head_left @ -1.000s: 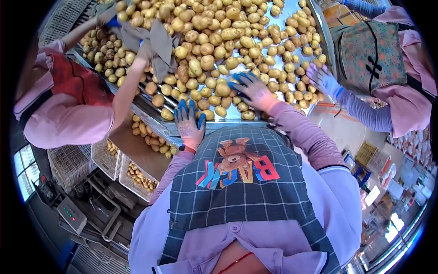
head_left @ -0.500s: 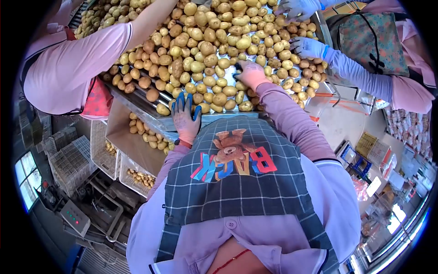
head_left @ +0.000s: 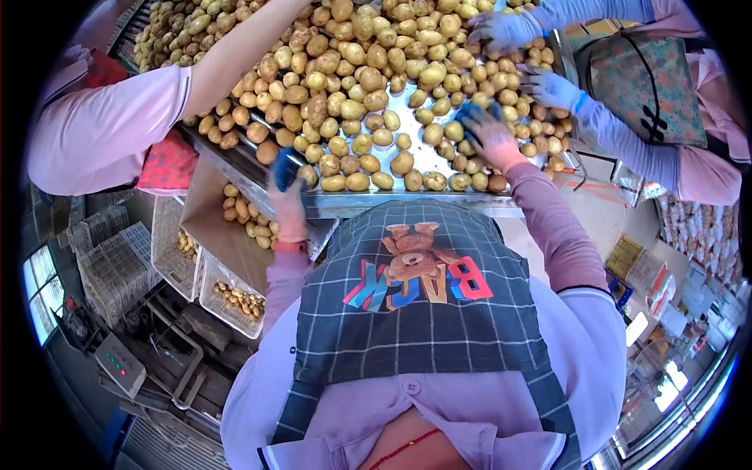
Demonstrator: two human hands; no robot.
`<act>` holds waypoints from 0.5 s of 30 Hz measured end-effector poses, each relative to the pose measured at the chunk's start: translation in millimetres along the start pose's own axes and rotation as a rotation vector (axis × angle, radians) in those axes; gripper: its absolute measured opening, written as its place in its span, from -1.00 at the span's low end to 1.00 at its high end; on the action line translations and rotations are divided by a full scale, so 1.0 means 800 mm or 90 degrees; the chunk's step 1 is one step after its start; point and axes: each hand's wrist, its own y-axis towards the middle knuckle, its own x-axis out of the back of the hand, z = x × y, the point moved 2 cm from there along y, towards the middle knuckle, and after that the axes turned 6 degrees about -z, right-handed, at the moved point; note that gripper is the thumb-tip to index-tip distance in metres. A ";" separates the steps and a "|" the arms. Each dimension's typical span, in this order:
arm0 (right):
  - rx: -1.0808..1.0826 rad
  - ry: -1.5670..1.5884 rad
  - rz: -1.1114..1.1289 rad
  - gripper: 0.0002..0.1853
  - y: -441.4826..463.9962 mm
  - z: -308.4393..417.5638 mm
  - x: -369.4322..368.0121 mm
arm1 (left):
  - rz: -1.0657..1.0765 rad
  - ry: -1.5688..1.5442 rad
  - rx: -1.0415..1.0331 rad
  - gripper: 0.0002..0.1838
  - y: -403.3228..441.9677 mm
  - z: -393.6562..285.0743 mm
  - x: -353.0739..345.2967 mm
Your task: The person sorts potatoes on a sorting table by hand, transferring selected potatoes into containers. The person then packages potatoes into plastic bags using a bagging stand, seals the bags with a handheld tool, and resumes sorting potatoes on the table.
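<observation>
Yellow potatoes (head_left: 402, 163) lie loose on the metal tabletop (head_left: 407, 125), its near edge likely stopping them rolling off, with the person's right hand (head_left: 489, 133) spread over some toward the right edge, though whether the left hand (head_left: 287, 188), by the near-left corner, holds anything is hard to tell.

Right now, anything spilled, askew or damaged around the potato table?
Nothing stands out. The potatoes are unevenly spread but lie behind the table's front rim; those below sit in the brown bin and white baskets. No spill visible; background too small to judge.
</observation>
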 end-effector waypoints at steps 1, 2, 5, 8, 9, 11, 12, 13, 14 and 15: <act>-0.141 -0.010 -0.079 -0.59 0.007 -0.003 -0.011 | -0.069 0.245 -0.222 -0.25 0.015 -0.001 0.007; -0.233 -0.016 -0.170 -0.65 0.032 0.022 0.018 | -0.039 0.351 -0.190 -0.15 0.026 0.019 -0.004; -0.104 0.276 -0.224 -0.61 0.100 0.119 0.008 | 0.205 0.398 -0.068 -0.07 0.005 0.041 -0.071; 0.185 0.244 -0.135 -0.48 0.058 0.182 -0.020 | 0.350 0.683 -0.276 -0.15 -0.055 0.011 -0.145; 0.204 0.222 -0.102 -0.44 0.027 0.160 -0.009 | 0.402 0.635 -0.237 -0.21 -0.077 -0.039 -0.145; 0.160 0.180 -0.001 -0.46 -0.025 0.081 0.009 | 0.624 0.164 -0.145 -0.24 -0.062 0.007 -0.131; 0.130 0.143 -0.002 -0.49 -0.046 0.045 0.019 | 0.545 0.077 0.050 -0.25 -0.050 -0.032 -0.111; 0.100 0.106 -0.002 -0.52 -0.057 0.017 0.028 | 0.445 0.075 0.064 -0.26 -0.030 -0.048 -0.094; 0.045 0.115 0.073 -0.58 -0.053 -0.003 0.045 | 0.344 0.070 0.077 -0.27 -0.010 -0.063 -0.078; -0.008 0.124 0.147 -0.63 -0.043 -0.023 0.056 | 0.224 0.141 -0.086 -0.27 0.027 -0.051 -0.070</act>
